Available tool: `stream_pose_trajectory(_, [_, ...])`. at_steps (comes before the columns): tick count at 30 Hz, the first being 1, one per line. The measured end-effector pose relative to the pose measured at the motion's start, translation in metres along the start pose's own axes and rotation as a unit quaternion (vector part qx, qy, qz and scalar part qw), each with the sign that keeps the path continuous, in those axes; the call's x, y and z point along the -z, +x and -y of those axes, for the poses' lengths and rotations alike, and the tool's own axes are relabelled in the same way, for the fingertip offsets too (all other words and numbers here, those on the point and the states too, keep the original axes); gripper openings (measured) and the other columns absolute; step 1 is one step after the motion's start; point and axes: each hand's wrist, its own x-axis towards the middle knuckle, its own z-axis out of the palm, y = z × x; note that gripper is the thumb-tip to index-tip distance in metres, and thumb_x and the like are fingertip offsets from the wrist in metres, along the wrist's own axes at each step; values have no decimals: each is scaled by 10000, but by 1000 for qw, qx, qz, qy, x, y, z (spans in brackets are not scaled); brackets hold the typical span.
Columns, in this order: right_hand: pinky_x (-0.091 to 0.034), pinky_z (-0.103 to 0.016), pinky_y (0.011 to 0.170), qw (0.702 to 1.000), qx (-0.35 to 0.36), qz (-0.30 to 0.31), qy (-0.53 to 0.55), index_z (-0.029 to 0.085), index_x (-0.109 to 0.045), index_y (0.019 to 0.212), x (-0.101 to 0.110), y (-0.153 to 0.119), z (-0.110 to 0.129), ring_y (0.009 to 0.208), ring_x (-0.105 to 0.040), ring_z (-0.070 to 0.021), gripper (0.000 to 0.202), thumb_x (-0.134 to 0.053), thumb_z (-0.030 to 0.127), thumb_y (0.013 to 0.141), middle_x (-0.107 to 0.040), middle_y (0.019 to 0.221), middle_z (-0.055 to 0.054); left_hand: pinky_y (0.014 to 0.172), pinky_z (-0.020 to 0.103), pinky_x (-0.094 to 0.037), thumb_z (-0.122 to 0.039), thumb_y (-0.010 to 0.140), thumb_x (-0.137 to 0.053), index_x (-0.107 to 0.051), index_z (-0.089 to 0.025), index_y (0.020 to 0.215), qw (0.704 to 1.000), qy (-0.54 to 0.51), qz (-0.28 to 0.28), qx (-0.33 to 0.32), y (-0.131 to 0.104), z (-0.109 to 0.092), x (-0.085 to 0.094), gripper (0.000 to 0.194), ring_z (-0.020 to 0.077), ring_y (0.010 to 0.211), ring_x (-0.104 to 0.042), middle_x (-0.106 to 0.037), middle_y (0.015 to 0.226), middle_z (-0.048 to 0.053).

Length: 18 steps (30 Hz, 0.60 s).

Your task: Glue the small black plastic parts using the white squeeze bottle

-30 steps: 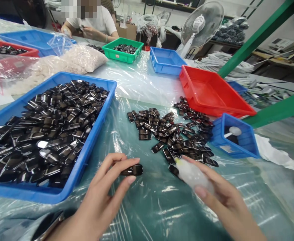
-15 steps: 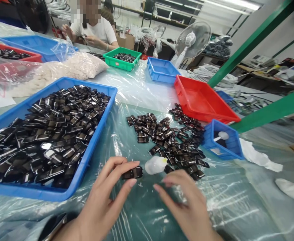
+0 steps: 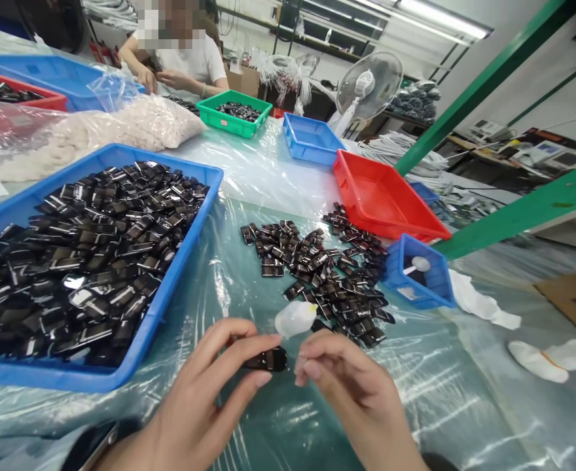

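My left hand (image 3: pixel 219 373) grips a small glossy black plastic piece (image 3: pixel 271 359) between thumb and fingers, just above the plastic-covered table. Close to its right end is my right hand (image 3: pixel 342 376), thumb and fingertips pinched together; whatever they hold is too small to make out. A translucent white squeeze bottle (image 3: pixel 295 318) with a yellowish tip lies on its side just beyond both hands. Behind it spreads a loose pile of similar black pieces (image 3: pixel 327 268). To the left, a large blue tray (image 3: pixel 170 291) is heaped with more of them.
A red tray (image 3: pixel 381 196) stands beyond the pile, beside a small blue bin (image 3: pixel 418 284) holding a white spoon. Farther back are a green tray (image 3: pixel 232 124) of black pieces and a bag of pale parts (image 3: pixel 160 121). A green post (image 3: pixel 523 206) rises at right. A co-worker sits opposite.
My right hand has moved left toward the black piece and its fingers have closed. A tiny pale bit seen on the table between the hands is no longer visible. The view has shifted slightly.
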Motion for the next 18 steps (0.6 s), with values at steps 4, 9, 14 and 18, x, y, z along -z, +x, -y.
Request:
stream_pose_trajectory(4, [-529,-148,656,960,-147,68,227,246,-687,865,0,1,3,667,-640,-57,9,-679,247,868,-678,721,48,872,254,-426,-199,1010,-430,-497,-285,1275,999,-15,19,-30,3,0,2,287,169,1034,-520,-557,1109,27])
stream_pose_trajectory(9, [-531,-155,611,918,-194,68,340,195,-682,820,-4,3,3,627,-642,-52,63,-730,236,828,-683,687,44,888,260,-424,-155,984,-485,-502,-258,1273,996,-50,43,-60,7,2,4,307,166,1017,-524,-609,1089,21])
stream_pose_trajectory(14, [-519,-158,576,893,-227,88,377,171,-650,787,-3,4,3,577,-632,-52,138,-754,260,804,-686,646,30,884,254,-417,-182,988,-492,-527,-235,1253,995,-72,33,-66,6,1,3,273,154,982,-533,-633,1057,15])
stream_pose_trajectory(18, [-527,-177,586,890,-242,93,375,187,-613,843,-4,5,1,597,-645,-62,196,-782,255,771,-648,670,51,880,254,-423,-187,994,-482,-542,-204,1242,993,-73,30,-84,6,1,2,256,156,974,-531,-642,1060,28])
